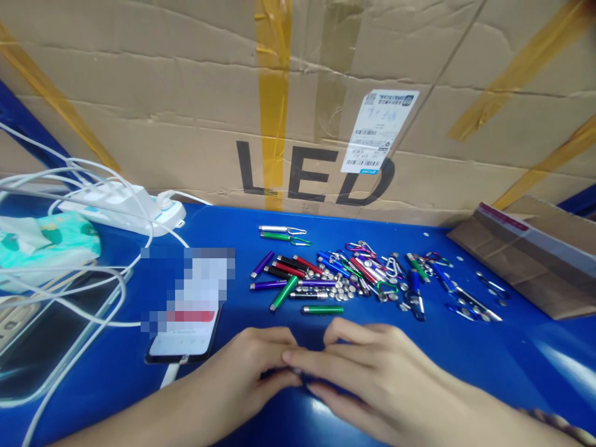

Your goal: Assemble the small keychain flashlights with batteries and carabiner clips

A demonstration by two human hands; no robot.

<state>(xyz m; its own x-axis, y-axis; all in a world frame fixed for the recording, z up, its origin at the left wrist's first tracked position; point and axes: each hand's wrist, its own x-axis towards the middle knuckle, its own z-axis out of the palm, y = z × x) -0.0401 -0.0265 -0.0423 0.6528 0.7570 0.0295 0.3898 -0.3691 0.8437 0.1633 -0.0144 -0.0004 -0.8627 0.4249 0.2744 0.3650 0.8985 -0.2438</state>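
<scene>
My left hand [254,360] and my right hand [379,366] meet at the front of the blue table. The left thumb and fingers are pinched together. Against them presses the right index finger, with the right thumb curled below. Something small and dark between the fingertips is mostly hidden, so its kind cannot be told. Just beyond my hands lies a green metal tube [323,309], like a small keychain flashlight. Behind it are more purple, red and black tubes [270,285], a heap of silver button cells [347,288], and several tubes with carabiner clips [365,270].
A phone [186,341] with a lit, partly blurred screen lies at left, plugged into a cable. Farther left are another dark phone-like device [60,335], a tissue pack [69,239] and a white power strip [125,208]. Cardboard boxes stand behind [186,112] and at right [526,261].
</scene>
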